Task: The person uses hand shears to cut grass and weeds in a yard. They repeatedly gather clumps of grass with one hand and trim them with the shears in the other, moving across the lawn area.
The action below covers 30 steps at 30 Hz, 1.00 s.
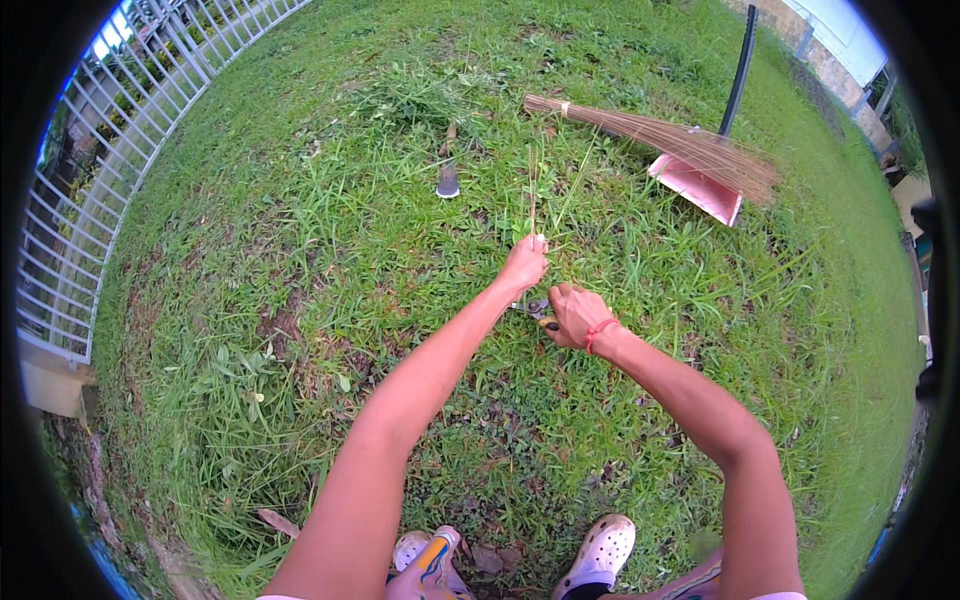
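Pruners [541,311] in right hand [580,316]; left hand [525,264] grips stems [533,195].

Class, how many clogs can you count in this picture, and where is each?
2. The left clog is at the bottom, partly covered by a patterned trouser leg; the right clog is right of it.

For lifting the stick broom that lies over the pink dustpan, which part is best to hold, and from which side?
I would grip the broom near its pale band, coming from above and left: it gathers there into a narrow bundle, while its right end fans out over the dustpan.
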### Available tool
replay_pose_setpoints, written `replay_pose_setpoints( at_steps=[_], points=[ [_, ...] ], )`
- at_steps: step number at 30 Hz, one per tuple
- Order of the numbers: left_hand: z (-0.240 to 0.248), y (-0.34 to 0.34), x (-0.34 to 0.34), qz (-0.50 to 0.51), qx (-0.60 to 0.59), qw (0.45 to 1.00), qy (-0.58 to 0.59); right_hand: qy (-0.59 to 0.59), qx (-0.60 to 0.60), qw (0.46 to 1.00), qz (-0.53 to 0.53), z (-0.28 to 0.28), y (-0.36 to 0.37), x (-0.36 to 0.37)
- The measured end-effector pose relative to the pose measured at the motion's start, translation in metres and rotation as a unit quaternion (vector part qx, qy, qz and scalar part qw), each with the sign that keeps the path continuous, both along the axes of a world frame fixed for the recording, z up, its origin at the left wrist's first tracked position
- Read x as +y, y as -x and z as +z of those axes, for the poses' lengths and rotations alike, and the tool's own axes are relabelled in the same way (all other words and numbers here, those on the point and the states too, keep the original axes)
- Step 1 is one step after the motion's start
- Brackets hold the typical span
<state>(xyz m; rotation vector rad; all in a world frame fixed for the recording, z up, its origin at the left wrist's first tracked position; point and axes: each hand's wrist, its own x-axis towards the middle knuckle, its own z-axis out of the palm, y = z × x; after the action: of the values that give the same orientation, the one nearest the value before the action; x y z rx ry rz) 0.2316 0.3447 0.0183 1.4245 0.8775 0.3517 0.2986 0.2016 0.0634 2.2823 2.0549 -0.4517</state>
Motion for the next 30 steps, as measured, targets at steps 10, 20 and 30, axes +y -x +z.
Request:
replay_pose_setpoints(
  at_steps=[10, 20, 30],
  points=[
    [0.201, 0.136, 0.065, 0.149, 0.112, 0.977, -0.106, 0.254, 0.358, 0.884, -0.158, 0.051, -0.067, 0.028],
    [0.107, 0.137, -0.012, -0.076, 0.337, 0.928, -0.141, 0.076, 0.104, 0.992, -0.009, 0.003, -0.062, -0.035],
    [-0.018, 0.066, -0.025, -0.02, 0.148, 0.926, -0.346, -0.043, 0.068, 0.997, -0.005, -0.027, -0.031, -0.017]
  ],
)
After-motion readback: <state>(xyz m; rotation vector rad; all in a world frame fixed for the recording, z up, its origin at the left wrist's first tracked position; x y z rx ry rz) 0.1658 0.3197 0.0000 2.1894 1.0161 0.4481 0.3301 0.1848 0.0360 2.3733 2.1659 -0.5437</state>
